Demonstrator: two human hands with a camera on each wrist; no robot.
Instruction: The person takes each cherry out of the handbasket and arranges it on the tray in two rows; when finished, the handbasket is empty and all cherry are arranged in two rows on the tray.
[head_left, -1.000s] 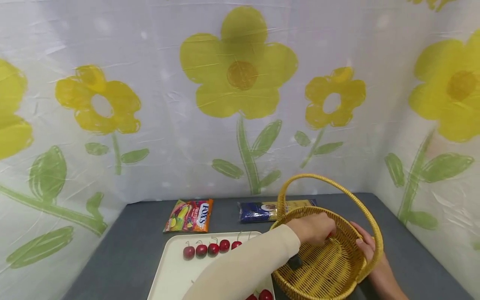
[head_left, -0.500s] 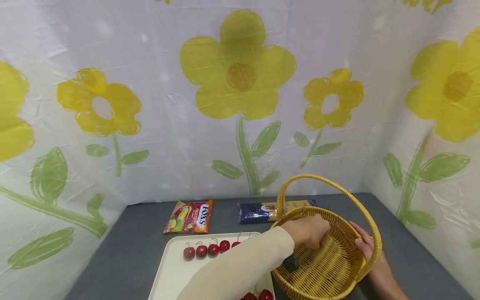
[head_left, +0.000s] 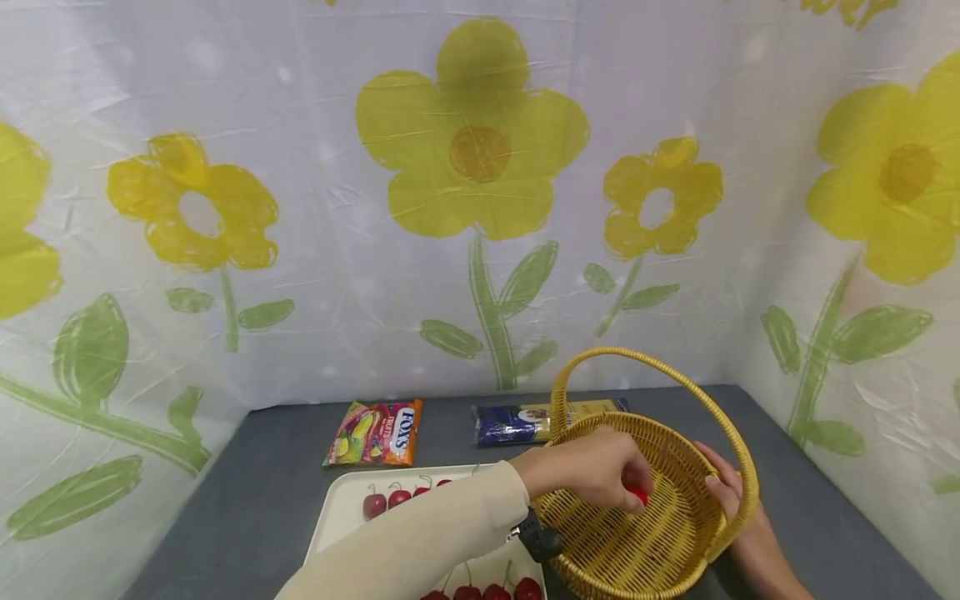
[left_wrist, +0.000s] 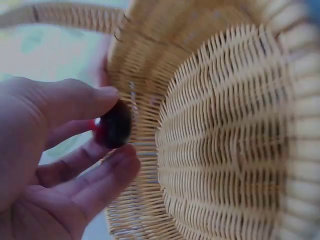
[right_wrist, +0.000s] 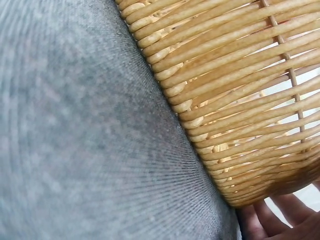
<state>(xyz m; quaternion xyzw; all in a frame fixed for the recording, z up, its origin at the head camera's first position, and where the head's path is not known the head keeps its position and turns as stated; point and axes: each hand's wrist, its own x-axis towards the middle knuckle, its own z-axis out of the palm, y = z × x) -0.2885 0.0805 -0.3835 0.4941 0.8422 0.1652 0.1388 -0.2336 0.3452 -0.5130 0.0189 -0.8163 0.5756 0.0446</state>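
Note:
My left hand (head_left: pixel 592 468) pinches a dark red cherry (head_left: pixel 638 493) between thumb and fingers, inside the upper part of a yellow wicker basket (head_left: pixel 637 550). In the left wrist view the cherry (left_wrist: pixel 119 125) is held at the fingertips, apart from the woven wall. The basket tilts with its mouth towards me, and its arched handle (head_left: pixel 693 382) stands up. At its right side, my right hand (head_left: pixel 738 504) grips the rim, with fingertips at the edge. The right wrist view shows those fingers (right_wrist: pixel 285 210) against the outer weave.
A cream tray (head_left: pixel 324 529) left of the basket bears a back row of cherries (head_left: pixel 375 505) and a front row of cherries (head_left: pixel 497 593), partly behind my left sleeve. Farther back lie a FOX'S candy bag (head_left: pixel 375 433) and a blue-and-gold packet (head_left: pixel 513 425) on the grey table.
My left hand has drawn back leftward inside the basket, and the cherry in its fingers shows more. The right hand and the basket have stayed nearly in place.

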